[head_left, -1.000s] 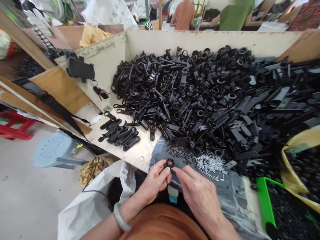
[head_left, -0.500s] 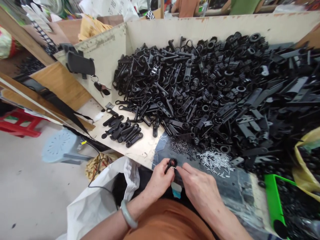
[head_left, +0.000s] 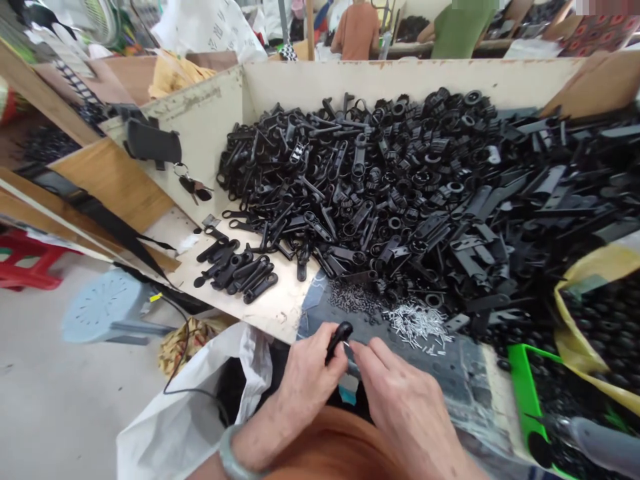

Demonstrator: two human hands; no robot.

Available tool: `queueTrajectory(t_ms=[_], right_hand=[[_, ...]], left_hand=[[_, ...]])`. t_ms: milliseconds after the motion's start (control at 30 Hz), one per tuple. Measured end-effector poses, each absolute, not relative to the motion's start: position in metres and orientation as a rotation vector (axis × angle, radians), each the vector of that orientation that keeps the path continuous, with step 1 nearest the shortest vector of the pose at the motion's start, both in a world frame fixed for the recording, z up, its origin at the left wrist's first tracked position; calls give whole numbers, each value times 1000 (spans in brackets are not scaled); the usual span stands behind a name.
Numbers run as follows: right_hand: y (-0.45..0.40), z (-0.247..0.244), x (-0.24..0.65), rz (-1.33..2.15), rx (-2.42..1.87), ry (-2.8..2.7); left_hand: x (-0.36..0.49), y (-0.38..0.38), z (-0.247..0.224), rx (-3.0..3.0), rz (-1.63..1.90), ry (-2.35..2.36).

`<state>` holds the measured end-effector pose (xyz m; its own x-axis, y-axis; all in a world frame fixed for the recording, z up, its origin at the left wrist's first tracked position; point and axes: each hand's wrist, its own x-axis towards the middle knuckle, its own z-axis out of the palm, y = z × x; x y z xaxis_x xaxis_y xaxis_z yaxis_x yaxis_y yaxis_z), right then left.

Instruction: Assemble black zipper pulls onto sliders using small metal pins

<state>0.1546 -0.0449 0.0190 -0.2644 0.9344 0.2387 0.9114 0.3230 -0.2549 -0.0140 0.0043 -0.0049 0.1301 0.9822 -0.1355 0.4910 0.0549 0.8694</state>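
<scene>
My left hand [head_left: 313, 367] is closed around a black plastic part [head_left: 341, 335] with a rounded end, held upright above the front edge of the bench. Close beside it, my right hand [head_left: 403, 390] pinches a thin silvery pin [head_left: 346, 344], its tip at the part's side. Whether the pin has entered the part, I cannot tell. Just beyond my hands lie a pile of silvery pins [head_left: 419, 325] and a scatter of tiny dark pieces [head_left: 353, 295]. A group of similar black parts [head_left: 239, 270] sits to the left.
A large heap of black plastic parts [head_left: 360, 180] fills the walled bench. At right stand a green bin [head_left: 523, 387], a yellow sack [head_left: 575, 287] and a grey cylindrical tool [head_left: 603, 437]. A white sack [head_left: 165, 413] hangs open at lower left, near a blue stool [head_left: 103, 303].
My left hand has turned the black part, so its ring opening no longer faces me. The right hand stays close by with the pin. The camera view has shifted slightly.
</scene>
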Motion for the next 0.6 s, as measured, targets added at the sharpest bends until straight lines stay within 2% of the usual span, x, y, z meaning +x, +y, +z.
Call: queueTrajectory(t_ms=[167,267,400,600], right_hand=[[-31,33,170,81,-1621,-2033],[8,27,178,-71,-1749,-1923],[53,5,175,-137,-1847,-2093],[51,-12,190,-26,-1858,-1815]], left_hand=[[-56,48,-2,1295,1029,1787],[-58,60,0,1026,1097,1562],[-31,51,6,630,1012,1166],[-24,41,3,452,929,996]])
